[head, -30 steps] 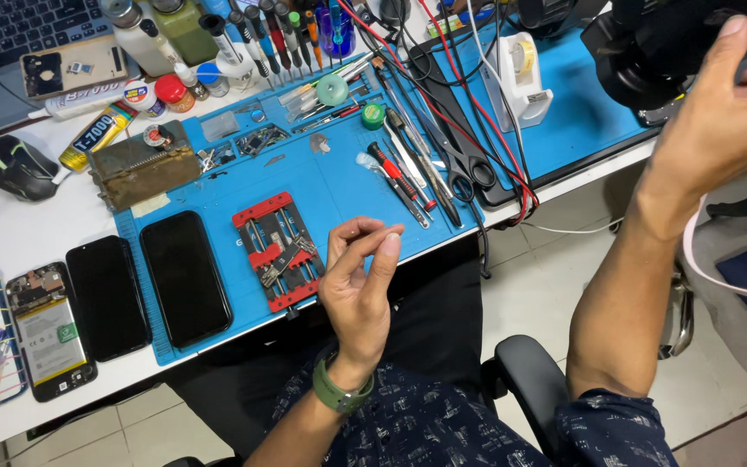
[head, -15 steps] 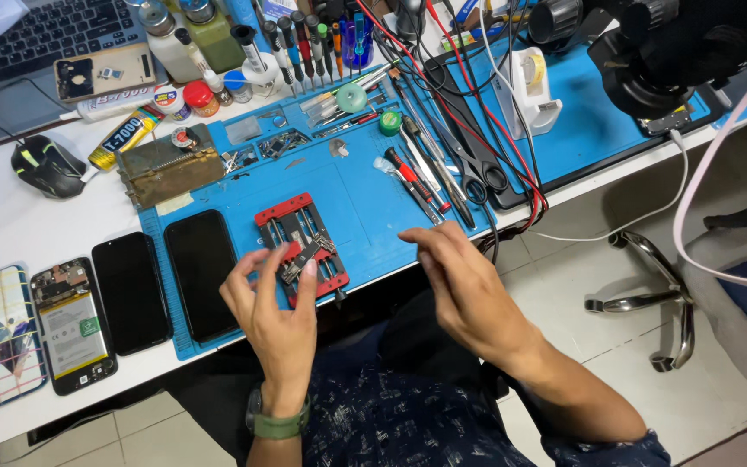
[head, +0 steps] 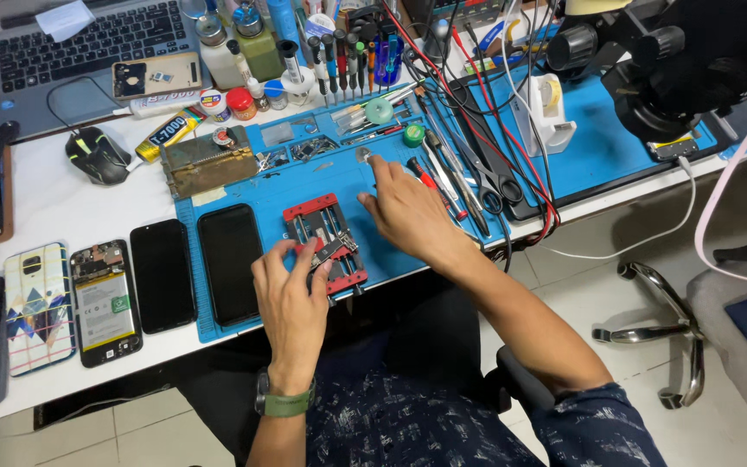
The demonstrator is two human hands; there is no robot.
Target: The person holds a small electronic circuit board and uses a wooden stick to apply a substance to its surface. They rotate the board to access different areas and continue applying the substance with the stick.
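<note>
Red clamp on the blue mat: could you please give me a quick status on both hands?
Left hand fingers on the red clamp, no closed grip. Right hand open, reaching toward the small round disc. Loose tools beside it.

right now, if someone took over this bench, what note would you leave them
Left hand: fingers on the red clamp fixture, on the blue mat.
Right hand: flat on the mat, index fingertip at a small round silver part; it holds nothing.
Done: a small board sits in the fixture.
Left: tweezers and screwdrivers lie unused to the right; two dark phones wait to the left.
</note>
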